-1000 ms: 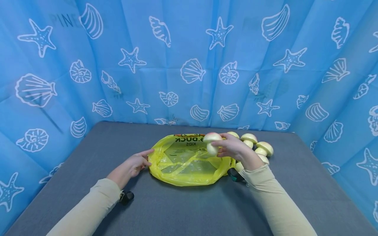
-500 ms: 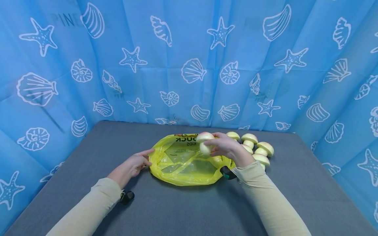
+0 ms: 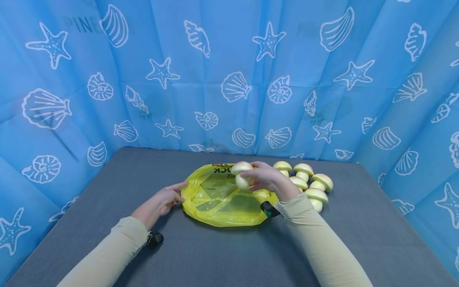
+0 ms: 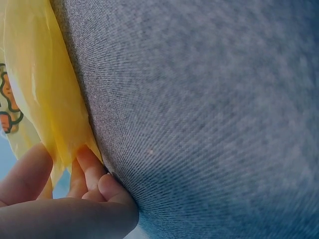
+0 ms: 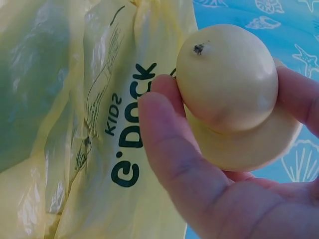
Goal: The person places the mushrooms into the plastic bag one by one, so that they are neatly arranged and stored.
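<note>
In the head view a yellow plastic bag [image 3: 224,221] lies with its wide mouth open, dark lettering on its far inner wall. At its left edge my left hand [image 3: 163,202] pinches the plastic; the left wrist view shows the thumb [image 4: 31,172] and fingertips on either side of the yellow film [image 4: 42,74]. My right hand [image 3: 267,178] grips a toy mushroom [image 3: 242,182], cap up, over the bag's opening. Seen from the right wrist, the rounded pale stem end [image 5: 229,82] has a small dark mark, and fingers curl round it.
Several more pale mushrooms [image 3: 316,194] stand in a cluster right of the bag. The grey table [image 3: 201,259] reaches back to a blue curtain [image 3: 229,115] printed with shells and starfish. A black wrist device [image 3: 269,209] hangs below the right cuff.
My right hand has moved left with the mushroom, farther over the bag's mouth, uncovering more of the cluster on the right. The left hand stays at the bag's edge.
</note>
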Tool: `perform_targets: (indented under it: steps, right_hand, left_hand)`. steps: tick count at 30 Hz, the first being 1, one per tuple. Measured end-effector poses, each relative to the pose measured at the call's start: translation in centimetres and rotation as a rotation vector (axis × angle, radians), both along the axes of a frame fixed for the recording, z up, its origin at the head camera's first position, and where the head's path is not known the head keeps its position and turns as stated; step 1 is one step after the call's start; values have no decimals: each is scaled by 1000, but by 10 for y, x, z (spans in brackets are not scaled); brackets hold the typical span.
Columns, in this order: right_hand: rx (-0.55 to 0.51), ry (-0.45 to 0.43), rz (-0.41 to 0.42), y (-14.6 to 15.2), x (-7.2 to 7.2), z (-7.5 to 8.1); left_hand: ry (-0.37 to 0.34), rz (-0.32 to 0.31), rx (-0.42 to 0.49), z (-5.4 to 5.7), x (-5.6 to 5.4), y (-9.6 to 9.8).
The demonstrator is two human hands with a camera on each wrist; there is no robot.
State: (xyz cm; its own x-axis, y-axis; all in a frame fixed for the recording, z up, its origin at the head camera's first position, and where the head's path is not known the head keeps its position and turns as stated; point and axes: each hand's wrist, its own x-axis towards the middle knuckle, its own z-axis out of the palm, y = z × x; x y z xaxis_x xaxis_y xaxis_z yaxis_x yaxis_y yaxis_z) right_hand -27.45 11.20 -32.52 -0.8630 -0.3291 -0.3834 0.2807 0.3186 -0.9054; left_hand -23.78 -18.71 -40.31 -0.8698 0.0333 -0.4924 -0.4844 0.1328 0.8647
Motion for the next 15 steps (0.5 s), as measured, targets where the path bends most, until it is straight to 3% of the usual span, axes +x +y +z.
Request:
perform_targets:
  steps: [15]
  right_hand:
    - [13, -19, 8, -18, -3, 0]
  left_hand:
    - [-2, 13, -26, 0, -1, 0]
